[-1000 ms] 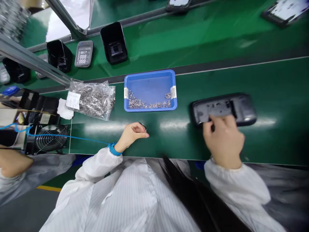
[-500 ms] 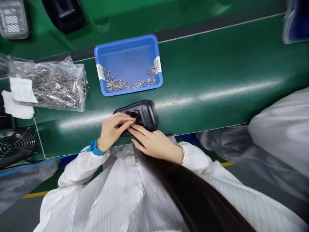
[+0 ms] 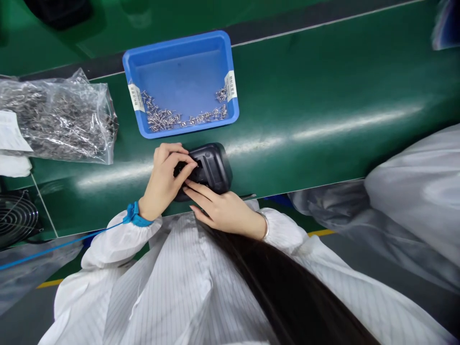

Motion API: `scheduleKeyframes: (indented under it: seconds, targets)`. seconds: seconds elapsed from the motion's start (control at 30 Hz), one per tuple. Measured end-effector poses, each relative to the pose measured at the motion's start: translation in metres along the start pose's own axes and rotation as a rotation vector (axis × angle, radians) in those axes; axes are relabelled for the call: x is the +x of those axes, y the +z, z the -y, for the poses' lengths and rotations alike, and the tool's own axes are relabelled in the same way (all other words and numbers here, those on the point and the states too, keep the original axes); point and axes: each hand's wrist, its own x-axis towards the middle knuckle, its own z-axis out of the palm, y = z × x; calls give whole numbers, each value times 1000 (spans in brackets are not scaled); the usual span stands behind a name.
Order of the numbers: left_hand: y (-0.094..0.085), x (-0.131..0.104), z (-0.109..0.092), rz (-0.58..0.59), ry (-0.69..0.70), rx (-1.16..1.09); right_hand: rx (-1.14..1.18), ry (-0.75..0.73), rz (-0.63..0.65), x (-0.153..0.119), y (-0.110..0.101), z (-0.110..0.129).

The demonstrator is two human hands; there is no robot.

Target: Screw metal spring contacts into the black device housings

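A black plastic housing with rounded corners and a recess in its upper face lies on the green bench near the front edge. Over the recess, my left hand has its thumb and index finger pinched together. Whatever sits between those fingertips is too small to make out. My right hand rests against the near side of the housing, its fingers stretched out and partly covering it. Just beyond, a blue tray carries many small shiny metal parts, piled mostly along its near side.
To the left lies a clear plastic bag full of metal parts, with a white label. A black fan stands at the left edge. A blue cord runs from my left wristband. Another person's pale sleeve is at the right.
My left hand has lifted slightly and its fingers are more bent over the recess. My right hand stays against the housing. The whole view has shifted a little, with tray and bag higher and further left.
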Motion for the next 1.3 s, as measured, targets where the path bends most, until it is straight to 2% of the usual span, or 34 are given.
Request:
scheduleKeyframes:
  seconds: [0.3,0.6,0.73,0.83,0.93,1.17,1.3]
  targets:
    - [3,6,-1,69,58,1,-35,-10,-39,0,2,-1]
    - [6,3,2,14,46,-26,-63,-37,-38,1,-1,-2]
    - [9,7,9,-10,128,-13,-74,-45,-45,2,0,-2]
    - [8,13,16,18,229,-17,-75,-31,-36,2,1,-2]
    - [5,16,22,48,274,-28,-78,-24,-23,1,2,-2]
    - [0,16,28,119,253,-73,-68,-19,13,0,3,-3]
    - [2,18,24,165,173,-69,-92,-24,-19,2,7,-1]
